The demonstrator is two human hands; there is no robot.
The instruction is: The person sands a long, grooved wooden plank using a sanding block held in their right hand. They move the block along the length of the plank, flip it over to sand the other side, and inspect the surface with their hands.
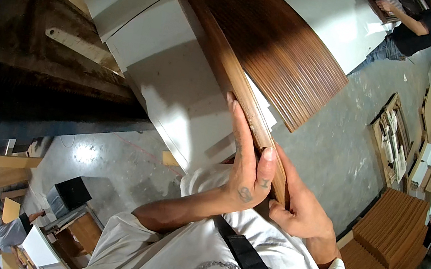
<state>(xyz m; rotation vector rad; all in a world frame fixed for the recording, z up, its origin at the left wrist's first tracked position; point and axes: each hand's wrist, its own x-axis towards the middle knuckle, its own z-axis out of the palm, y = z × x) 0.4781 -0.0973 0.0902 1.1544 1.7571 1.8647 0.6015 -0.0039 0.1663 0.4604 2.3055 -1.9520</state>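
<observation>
A long brown wooden panel [218,47] is tilted up on edge, its near end close to my chest. Along its left face lie the fingers of my left hand [247,165], with the thumb over the narrow edge. My right hand [302,207] grips the same panel by its near end from the right side, thumb below and fingers along the far face. Right of it, a dark brown fluted panel [280,46] lies flat on the white-topped table [180,72], its near end reaching past the table edge.
Dark machinery or a bench [62,71] stands at the left. Stacked fluted brown panels [391,235] sit on the right, near a shallow wooden frame [392,140] of strips. One person [412,33] works at the far right, another [11,232] at the lower left.
</observation>
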